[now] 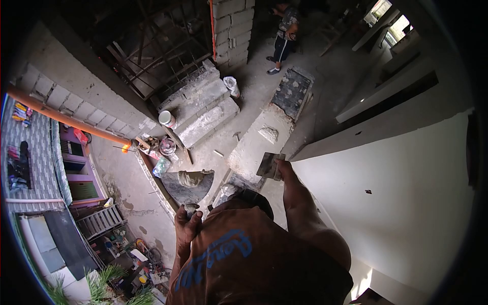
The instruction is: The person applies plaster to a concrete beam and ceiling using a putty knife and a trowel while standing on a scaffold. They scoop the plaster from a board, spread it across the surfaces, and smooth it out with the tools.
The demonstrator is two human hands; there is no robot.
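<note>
My right hand (283, 168) is closed around a flat rectangular metal trowel (268, 165), held out in front over the pale plank-like platform. My left hand (188, 222) is low on the left, its fingers curled by a small grey thing (191, 208) that I cannot make out. Just beyond that hand is a dark grey curved-edged sheet (185, 192) with a wet-looking smear of mortar (192, 178) along its far side. A heap of mortar (268, 133) sits on the pale platform (258, 147) ahead of the trowel.
Smooth wall (391, 178) rises close on my right. Concrete steps (208, 122) carry a white bucket (166, 118). Bags and debris (166, 146) line the ledge on the left, with a drop to a lower yard and a ladder (101, 222). Another person (283, 38) stands farther back.
</note>
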